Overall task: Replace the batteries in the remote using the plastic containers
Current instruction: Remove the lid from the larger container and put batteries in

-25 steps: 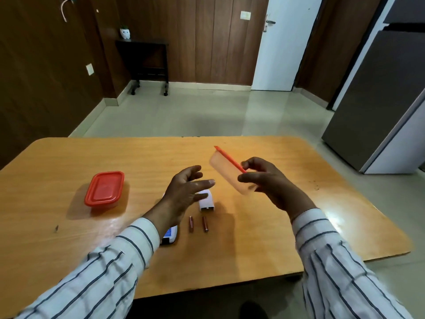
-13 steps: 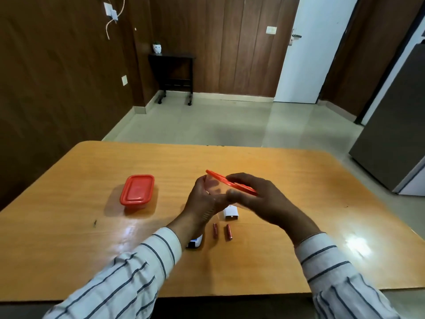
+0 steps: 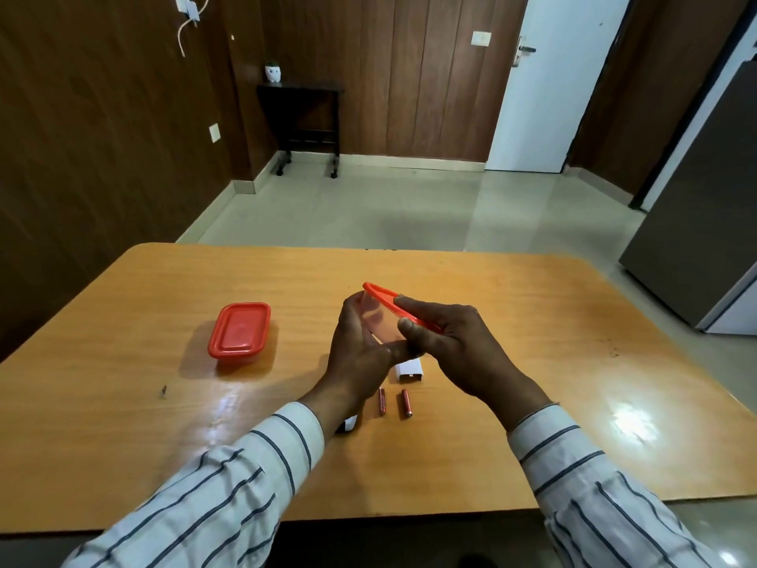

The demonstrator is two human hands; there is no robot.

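Gripping lidded container point(image 3: 379, 317), both hands point(image 3: 444, 342)

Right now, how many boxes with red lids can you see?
2. One closed box sits on the table to the left. The other box is held in the air by both hands, left hand and right hand, above the two batteries.

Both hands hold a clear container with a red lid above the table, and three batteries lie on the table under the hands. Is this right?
Not quite. The head view shows two batteries, not three. The rest holds: the left hand and right hand hold the clear container with its red lid above the table.
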